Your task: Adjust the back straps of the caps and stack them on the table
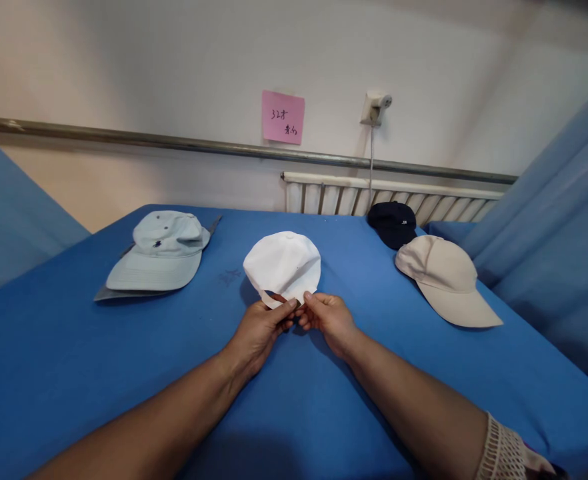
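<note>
A white baseball cap [285, 263] is in the middle of the blue-covered table [254, 413], its back opening and strap turned toward me. My left hand [264, 328] pinches the strap at the left of the opening, thumb on top. From the right, my right hand [328, 319] grips the same strap near its other end, thumb and fingers closed. Both hands almost meet at the strap, and the fingers hide its fastening. The cap's brim is out of sight on the far side.
Stacked light-blue caps [161, 257] lie at the left. On the right are a beige cap [444, 277] and a navy cap [393, 223]. Behind the table run a metal rail [174, 141] and a radiator [334, 197]. A blue curtain [554, 220] hangs at the right.
</note>
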Action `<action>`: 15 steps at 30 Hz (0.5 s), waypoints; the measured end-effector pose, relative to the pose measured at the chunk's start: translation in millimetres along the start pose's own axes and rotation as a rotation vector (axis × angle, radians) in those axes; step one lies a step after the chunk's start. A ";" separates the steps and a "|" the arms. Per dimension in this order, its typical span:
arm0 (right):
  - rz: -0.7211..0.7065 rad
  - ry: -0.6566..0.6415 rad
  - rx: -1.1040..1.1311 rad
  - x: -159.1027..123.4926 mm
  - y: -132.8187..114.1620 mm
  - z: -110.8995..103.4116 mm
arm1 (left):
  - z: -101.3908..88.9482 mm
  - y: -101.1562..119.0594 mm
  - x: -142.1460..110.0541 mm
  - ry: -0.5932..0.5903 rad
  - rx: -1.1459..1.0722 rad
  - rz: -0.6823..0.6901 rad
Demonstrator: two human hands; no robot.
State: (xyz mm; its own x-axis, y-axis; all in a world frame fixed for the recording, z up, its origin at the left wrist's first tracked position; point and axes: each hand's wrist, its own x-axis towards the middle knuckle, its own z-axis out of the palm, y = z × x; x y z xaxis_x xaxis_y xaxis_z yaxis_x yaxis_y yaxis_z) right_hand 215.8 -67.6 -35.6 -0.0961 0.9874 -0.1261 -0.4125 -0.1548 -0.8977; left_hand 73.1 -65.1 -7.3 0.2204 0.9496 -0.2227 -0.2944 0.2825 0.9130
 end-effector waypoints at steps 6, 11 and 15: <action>-0.010 -0.023 0.013 -0.2 0.0 -0.8 | -1.8 -1.1 1.5 0.012 0.008 0.008; 0.031 -0.028 0.089 -3.1 -2.4 0.6 | -3.7 -2.2 3.8 0.003 -0.074 -0.003; 0.036 -0.035 0.195 -3.3 -3.6 1.6 | -6.1 -3.7 5.4 -0.060 -0.181 -0.028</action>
State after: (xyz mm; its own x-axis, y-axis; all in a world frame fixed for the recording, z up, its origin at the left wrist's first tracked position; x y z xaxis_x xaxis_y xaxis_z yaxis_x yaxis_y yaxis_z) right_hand 216.1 -70.3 -31.3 -0.1444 0.9797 -0.1387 -0.5755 -0.1972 -0.7937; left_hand 69.7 -60.2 -14.0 0.2842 0.9330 -0.2210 -0.4491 0.3332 0.8290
